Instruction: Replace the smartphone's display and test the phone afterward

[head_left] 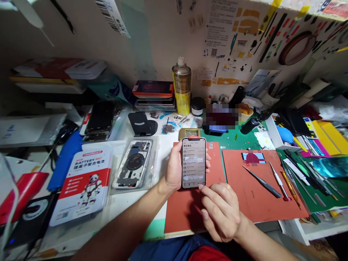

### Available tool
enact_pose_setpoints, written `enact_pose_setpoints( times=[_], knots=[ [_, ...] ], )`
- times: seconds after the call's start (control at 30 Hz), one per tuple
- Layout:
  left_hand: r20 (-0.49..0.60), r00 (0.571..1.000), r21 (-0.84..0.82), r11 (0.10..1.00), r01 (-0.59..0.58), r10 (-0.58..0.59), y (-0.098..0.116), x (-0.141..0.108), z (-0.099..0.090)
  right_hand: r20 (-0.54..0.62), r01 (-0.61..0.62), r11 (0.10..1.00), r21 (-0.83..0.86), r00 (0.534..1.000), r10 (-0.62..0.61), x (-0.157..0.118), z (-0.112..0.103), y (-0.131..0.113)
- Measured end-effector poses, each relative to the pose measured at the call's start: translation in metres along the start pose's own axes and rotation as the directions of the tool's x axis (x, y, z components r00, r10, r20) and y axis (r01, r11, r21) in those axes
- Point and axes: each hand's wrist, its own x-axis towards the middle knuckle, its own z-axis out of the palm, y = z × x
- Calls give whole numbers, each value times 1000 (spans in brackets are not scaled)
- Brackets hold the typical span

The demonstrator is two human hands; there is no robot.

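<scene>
A lit smartphone (194,165) stands upright in my left hand (174,165), screen facing me. My left thumb lies along its left edge, and fingertips show past the right edge. On the screen is a white list with round icons. My right hand (221,210) is at the phone's lower right corner and holds nothing. Its index finger reaches to the bottom of the screen, while the other fingers are loosely bent. Whether the fingertip touches the glass I cannot tell. Beneath both hands lies a reddish-brown mat (179,214).
Left of the phone are an opened phone housing (133,165) and a battery box (83,185). A second mat (233,203) on the right bears a small screen (253,157), a dark pen-like tool (262,182) and screwdrivers (280,181). Behind stands a spray can (181,87).
</scene>
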Motion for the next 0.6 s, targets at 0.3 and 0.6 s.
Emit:
enact_pose_setpoints(
  times=[0.3,0.6],
  knots=[
    [-35,991,-46,991,-127,125,-6,-3,7,148,-182,938,-295,961,233,47,-12,21],
    [19,998,-15,998,-64,65,-4,-2,-1,200,-88,979,-185,972,125,26,-15,14]
  ],
)
